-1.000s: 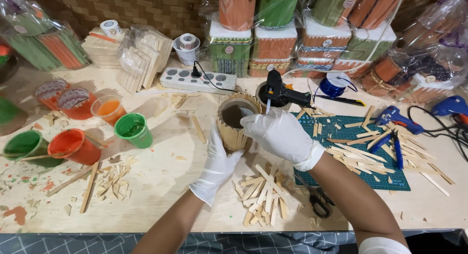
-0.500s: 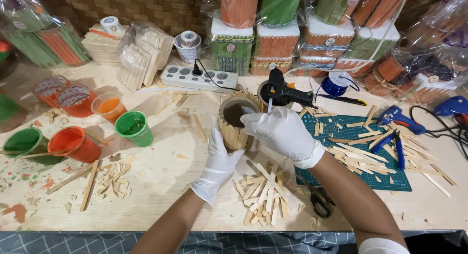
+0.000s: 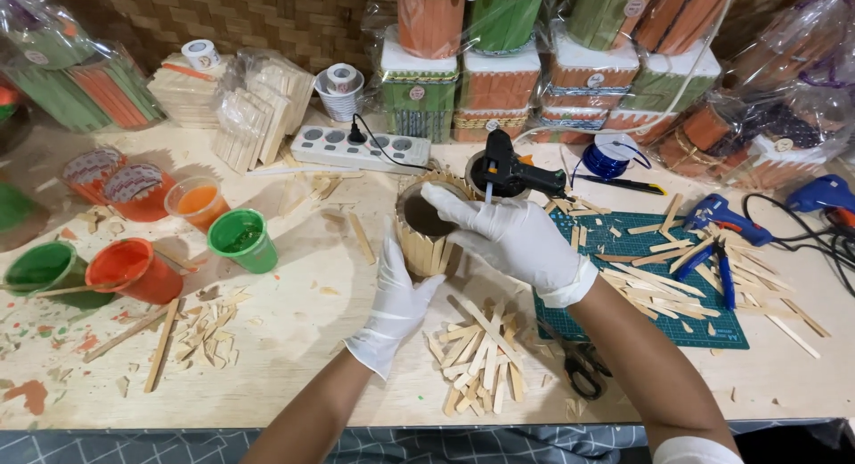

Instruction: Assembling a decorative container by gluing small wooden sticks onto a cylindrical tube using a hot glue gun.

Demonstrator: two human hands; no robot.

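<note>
While the left hand [image 3: 396,304] wraps a firm grip around the stick-clad cup [image 3: 429,225] near the middle of the counter [image 3: 294,339], the right hand [image 3: 517,237] clasps its rim. Sticks already ring the cup's visible side; loose sticks [image 3: 476,357] remain. Its inside looks dark and empty. Nearby, paint cups [image 3: 242,240] hold green, orange and red paint.

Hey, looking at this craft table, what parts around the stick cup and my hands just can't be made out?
Head view only:
- Wooden stick cup: its near wall is hidden by the left hand; its inside is in dark shadow.
- Right hand: fingertips curl over the rim, so any stick pinched there is hidden.
- Black glue gun: its nozzle is covered by the right hand.
- Scissors: blades partly under the right forearm.
</note>
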